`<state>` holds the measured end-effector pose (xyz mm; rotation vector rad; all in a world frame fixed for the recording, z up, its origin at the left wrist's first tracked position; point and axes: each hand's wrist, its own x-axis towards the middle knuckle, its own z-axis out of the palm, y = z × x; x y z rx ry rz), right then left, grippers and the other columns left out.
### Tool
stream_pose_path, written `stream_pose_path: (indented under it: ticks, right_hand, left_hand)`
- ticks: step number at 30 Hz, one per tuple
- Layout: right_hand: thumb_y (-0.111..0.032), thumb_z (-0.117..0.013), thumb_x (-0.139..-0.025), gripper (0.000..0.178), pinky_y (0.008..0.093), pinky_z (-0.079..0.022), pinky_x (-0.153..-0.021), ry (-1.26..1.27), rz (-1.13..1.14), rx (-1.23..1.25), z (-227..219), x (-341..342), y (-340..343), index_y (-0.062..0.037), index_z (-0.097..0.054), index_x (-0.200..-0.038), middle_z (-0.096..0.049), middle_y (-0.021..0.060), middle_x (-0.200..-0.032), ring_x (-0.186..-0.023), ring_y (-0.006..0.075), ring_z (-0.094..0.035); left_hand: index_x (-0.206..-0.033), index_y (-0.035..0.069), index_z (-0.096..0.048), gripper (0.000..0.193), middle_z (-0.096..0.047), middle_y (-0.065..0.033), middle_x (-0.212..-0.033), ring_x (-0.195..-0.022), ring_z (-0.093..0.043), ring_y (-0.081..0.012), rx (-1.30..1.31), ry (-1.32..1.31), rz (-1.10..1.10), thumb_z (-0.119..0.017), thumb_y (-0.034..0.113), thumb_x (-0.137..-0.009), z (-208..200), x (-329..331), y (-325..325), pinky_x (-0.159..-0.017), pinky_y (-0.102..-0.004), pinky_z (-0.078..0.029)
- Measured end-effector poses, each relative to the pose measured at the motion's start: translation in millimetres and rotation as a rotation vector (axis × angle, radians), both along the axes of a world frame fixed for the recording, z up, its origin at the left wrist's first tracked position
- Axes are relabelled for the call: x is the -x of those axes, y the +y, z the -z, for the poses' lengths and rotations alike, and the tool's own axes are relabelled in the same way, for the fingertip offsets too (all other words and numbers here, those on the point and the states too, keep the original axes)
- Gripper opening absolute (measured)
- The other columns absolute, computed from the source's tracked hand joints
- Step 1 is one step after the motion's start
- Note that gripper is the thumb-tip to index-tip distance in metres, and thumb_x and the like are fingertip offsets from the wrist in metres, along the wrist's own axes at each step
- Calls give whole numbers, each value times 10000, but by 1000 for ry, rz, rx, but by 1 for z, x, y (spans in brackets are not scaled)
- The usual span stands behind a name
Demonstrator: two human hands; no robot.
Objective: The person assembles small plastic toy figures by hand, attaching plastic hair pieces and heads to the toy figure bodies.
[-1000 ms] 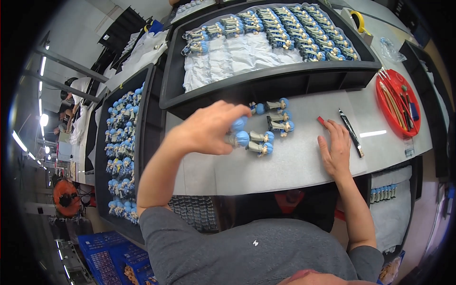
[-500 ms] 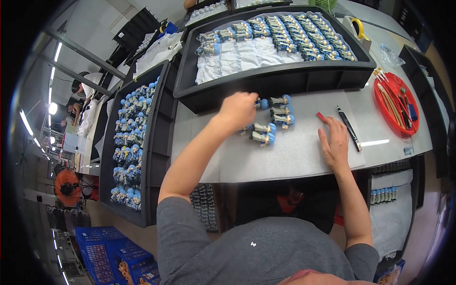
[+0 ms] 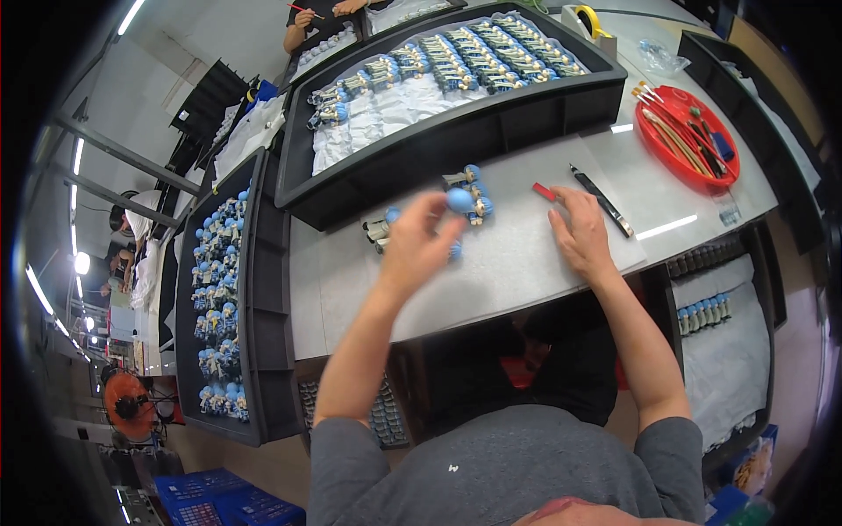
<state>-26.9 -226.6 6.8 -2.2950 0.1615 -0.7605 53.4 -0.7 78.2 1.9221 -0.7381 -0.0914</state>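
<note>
My left hand [image 3: 414, 250] is lifted over the table, its fingers around a small figurine whose round blue head [image 3: 459, 200] shows at the fingertips; its body is hidden. Several more blue-headed figurines [image 3: 481, 209] lie under and beside this hand, partly covered by it. Resting on the white sheet [image 3: 517, 263], my right hand [image 3: 581, 235] has its fingers loosely stretched. A small red piece [image 3: 544, 191] touches or lies by its fingertips. To the right of that hand is a slim black tool [image 3: 602, 202] with a pointed end.
Behind the figurines stands a black crate [image 3: 456, 131] with rows of figurines on white wrapping. Another black crate [image 3: 270, 298] of figurines is at the left. A red tray [image 3: 653, 145] of brushes sits at the right. Across the table a co-worker's hand [image 3: 303, 17] holds a thin red stick.
My left hand has come back from beside the crate toward me, with a figurine's blue head now showing at its fingers. My right hand stays by the red piece. The whole view has shifted.
</note>
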Motion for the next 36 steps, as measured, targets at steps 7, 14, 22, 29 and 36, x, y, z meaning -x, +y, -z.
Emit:
stream_pose_path:
  ticks: [7,14,22,29,36]
  right_hand:
    - [-167,-557,-824,408,410,-339,-936,66,24,263,-6,2,13,-127,-487,-1224,-478,135,-1220,-1129,290,-425]
    - [-146,-604,-793,392,383,-403,-881,47,32,264,-11,-24,5,-112,-532,-1177,-554,140,-1120,-1073,297,-483]
    - [-135,-602,-830,332,296,-470,-773,318,-152,-557,-21,-31,-6,-37,-543,-1143,-613,100,-981,-896,192,-592]
    - [-147,-580,-866,327,237,-495,-732,260,-341,-1397,-21,7,4,-10,-501,-1153,-591,82,-982,-855,151,-598]
    - [-127,-616,-840,346,230,-501,-707,220,-339,-1471,-25,26,15,-4,-512,-1146,-600,93,-964,-809,140,-600]
  left_hand:
    - [-1069,-2,-536,257,-555,-50,-951,-806,-548,-86,118,9,38,-600,77,-833,52,59,-34,-673,-213,-450]
    - [-1122,-24,-512,345,-620,-139,-1000,-759,-596,-158,187,-263,-40,-613,96,-815,78,74,-45,-674,-290,-475]
    - [-1148,-34,-479,380,-618,-184,-960,-776,-614,-262,304,-7,-21,-593,106,-814,75,72,-40,-697,-320,-476]
    - [-1088,-35,-513,312,-616,-172,-930,-727,-604,-258,310,-85,-76,-587,95,-815,76,70,-41,-651,-318,-473]
    - [-996,-23,-574,271,-615,-153,-889,-789,-567,-278,86,-394,-175,-640,87,-758,75,74,-43,-693,-343,-458]
